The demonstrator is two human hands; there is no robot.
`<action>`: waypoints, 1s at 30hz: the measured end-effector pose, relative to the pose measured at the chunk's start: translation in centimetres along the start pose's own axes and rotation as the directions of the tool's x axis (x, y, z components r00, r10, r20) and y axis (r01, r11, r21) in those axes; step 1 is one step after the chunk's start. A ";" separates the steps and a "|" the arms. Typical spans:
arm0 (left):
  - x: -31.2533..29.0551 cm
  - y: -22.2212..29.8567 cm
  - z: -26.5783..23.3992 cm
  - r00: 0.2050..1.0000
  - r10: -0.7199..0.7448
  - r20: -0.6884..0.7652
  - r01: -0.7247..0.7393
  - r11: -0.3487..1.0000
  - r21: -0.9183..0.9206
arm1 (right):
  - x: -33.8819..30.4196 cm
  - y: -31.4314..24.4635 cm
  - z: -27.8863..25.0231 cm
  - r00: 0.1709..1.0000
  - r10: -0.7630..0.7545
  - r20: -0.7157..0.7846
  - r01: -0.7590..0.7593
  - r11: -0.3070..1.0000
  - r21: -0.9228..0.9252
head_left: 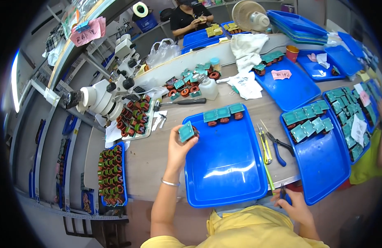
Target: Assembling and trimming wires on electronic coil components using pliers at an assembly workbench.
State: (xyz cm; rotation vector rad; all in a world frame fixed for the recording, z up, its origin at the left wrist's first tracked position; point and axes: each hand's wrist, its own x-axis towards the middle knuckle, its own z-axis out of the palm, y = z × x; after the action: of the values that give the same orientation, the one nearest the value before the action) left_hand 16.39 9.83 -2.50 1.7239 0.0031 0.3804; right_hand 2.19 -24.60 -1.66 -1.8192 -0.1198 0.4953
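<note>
The left hand (180,144) had its thumb and fingers closed around the edges of one green board (186,132) with a coil beneath it, lifted over the upper left corner of the blue tray (224,161). The right hand (297,205), well to the right of that grip and nearer the body, was curled around small cutters (285,196), apart from the board; how far their blades were parted could not be told.

Just right of the held board, a short row of similar boards (223,113) sat along the tray's far end, with blue bottom showing below it. The work seemed early for this tray: a few pieces set down, one in hand. Farther right, past the pliers (277,149), a second tray (325,169) carried two rows of boards; whether those were finished could not be judged. Left of the grip, a narrow tray held rows of coils (111,175) with no green boards seen on them.

For writing, a pink slip (281,74) beyond and right of the grip, and pink notes (88,33) far up to its left, bore dark handwriting. No brand could be made out on the board or cutters.
</note>
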 end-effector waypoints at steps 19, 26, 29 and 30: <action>-15.6 9.2 6.2 0.855 -0.102 0.509 0.442 0.658 -0.610 | 3.3 -7.8 1.7 0.806 -0.578 -0.125 0.591 0.795 0.139; -16.7 9.8 7.4 0.866 -0.179 0.467 0.481 0.558 -0.677 | 2.6 -7.0 1.7 0.792 -0.594 -0.141 0.610 0.775 0.163; -17.2 9.4 7.4 0.864 -0.210 0.457 0.499 0.479 -0.723 | 2.6 -7.0 1.5 0.829 -0.543 -0.135 0.557 0.778 0.290; -17.3 9.2 7.4 0.853 -0.190 0.486 0.515 0.455 -0.727 | 2.6 -7.2 1.4 0.830 -0.541 -0.139 0.556 0.779 0.289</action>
State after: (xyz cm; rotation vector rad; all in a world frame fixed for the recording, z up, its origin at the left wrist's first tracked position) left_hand 0.01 -2.75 1.01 0.7278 -0.0558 -0.2509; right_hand 5.18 -20.27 4.06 -1.3856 -0.4977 0.0420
